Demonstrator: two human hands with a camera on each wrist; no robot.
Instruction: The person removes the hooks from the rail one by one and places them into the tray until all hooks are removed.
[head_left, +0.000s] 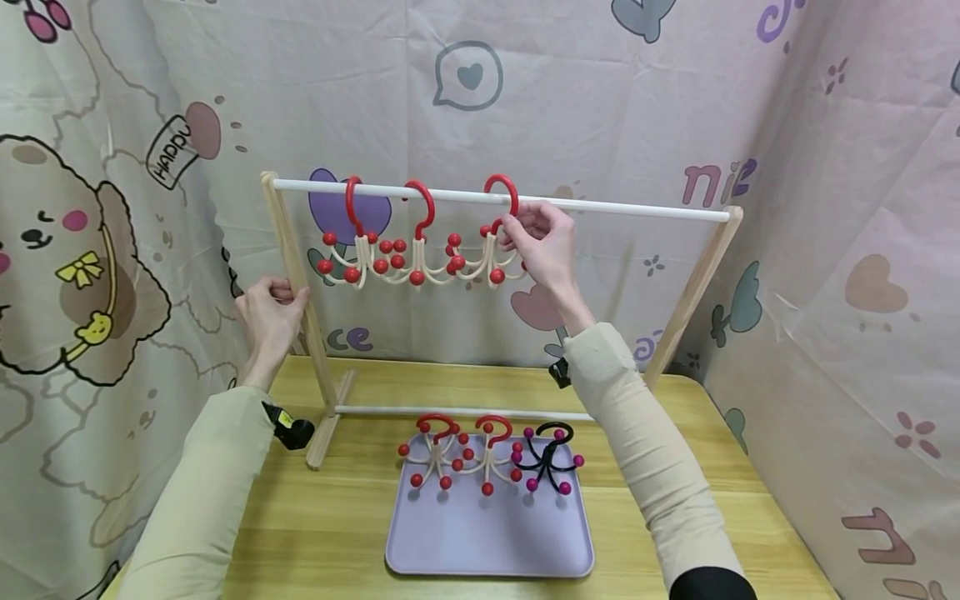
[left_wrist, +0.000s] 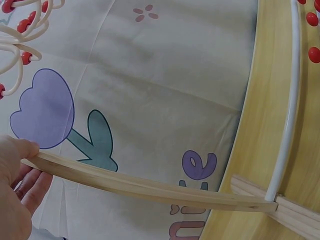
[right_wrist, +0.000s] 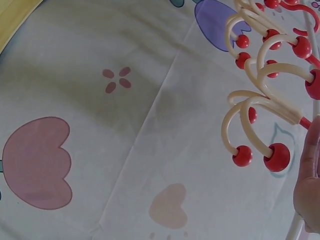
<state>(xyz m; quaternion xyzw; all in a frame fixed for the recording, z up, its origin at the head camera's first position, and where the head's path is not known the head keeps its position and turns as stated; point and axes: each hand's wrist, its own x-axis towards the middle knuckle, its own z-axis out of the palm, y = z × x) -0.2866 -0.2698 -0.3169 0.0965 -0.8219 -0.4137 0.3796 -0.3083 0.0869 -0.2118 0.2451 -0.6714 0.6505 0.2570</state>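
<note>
1. Left hand [head_left: 272, 317] pinches the left wooden post [head_left: 321, 358] between thumb and fingers, partway up, probably to keep the stand from shifting while the white rail [head_left: 630, 208] on top is handled.
2. Right hand [head_left: 546, 246] grips the third hanger [head_left: 490, 247] by the foot of its red hook, thumb and fingertips closed there; a hold that low seems meant to leave the curve free to arch over the rail. Whether rail or fingers bear its weight, I cannot tell.
3. Beside it, the leftmost hanger [head_left: 362, 248] and the middle hanger [head_left: 419, 250] hang from the rail by their own hooks, arms spread beneath.
4. Along the far part of the tray [head_left: 487, 542] lie the first red-hooked hanger [head_left: 438, 452], the second red-hooked hanger [head_left: 489, 459] and the black hanger [head_left: 549, 454], presumably put in front of the stand for easy reach.
5. Curved cream arms, plastic by their sheen, end in round red balls; the black one carries magenta balls. Pale, grained wood forms the post, while rail and lower bar [head_left: 450, 412] are smooth, white and rounded. Lilac and flat, the tray has rounded corners; beneath it, the table [head_left: 300, 517] shows yellowish grain. Creased, printed cloth [head_left: 622, 125] hangs behind.
</note>
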